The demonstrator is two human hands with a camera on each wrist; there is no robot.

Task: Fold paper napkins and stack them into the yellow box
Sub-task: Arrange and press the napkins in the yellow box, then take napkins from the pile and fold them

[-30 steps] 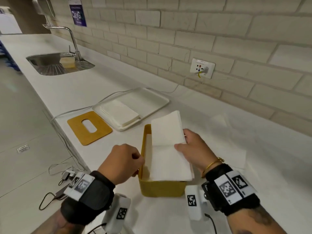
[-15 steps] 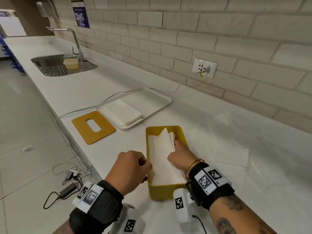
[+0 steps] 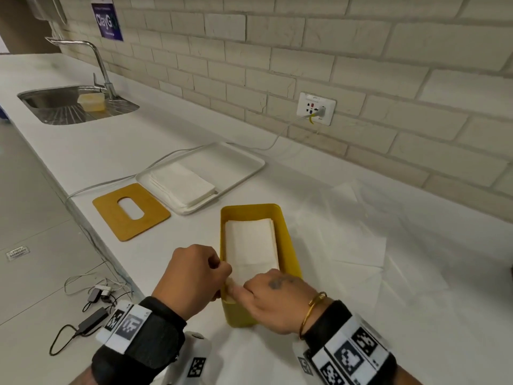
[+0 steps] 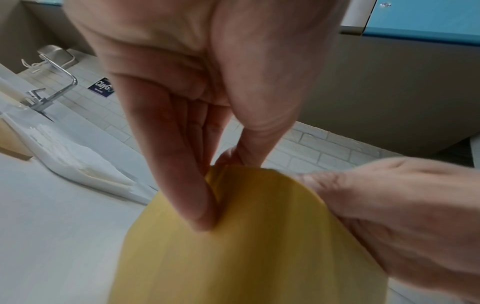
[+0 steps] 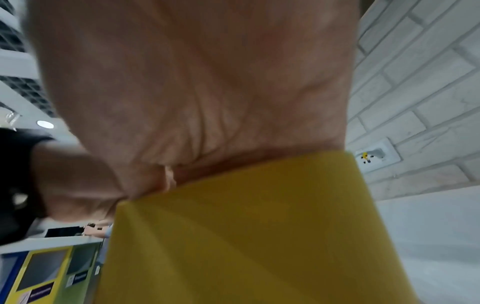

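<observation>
The yellow box (image 3: 287,245) stands on the white counter (image 3: 116,151), near its front edge, with folded napkins (image 3: 251,245) lying flat inside it. At the box's near end the left hand (image 3: 191,276) grips the left wall, thumb inside the rim and fingers curled against the outside. The right hand (image 3: 277,298) reaches over the near rim, its fingers down on the top napkin; whether they are straight or curled I cannot tell. Unfolded napkin sheets (image 3: 361,245) lie spread on the counter right of the box. Beyond it a white tray (image 3: 244,168) holds a stack of napkins (image 3: 183,186), with a tan lid (image 3: 130,211) with an oval slot beside the tray.
</observation>
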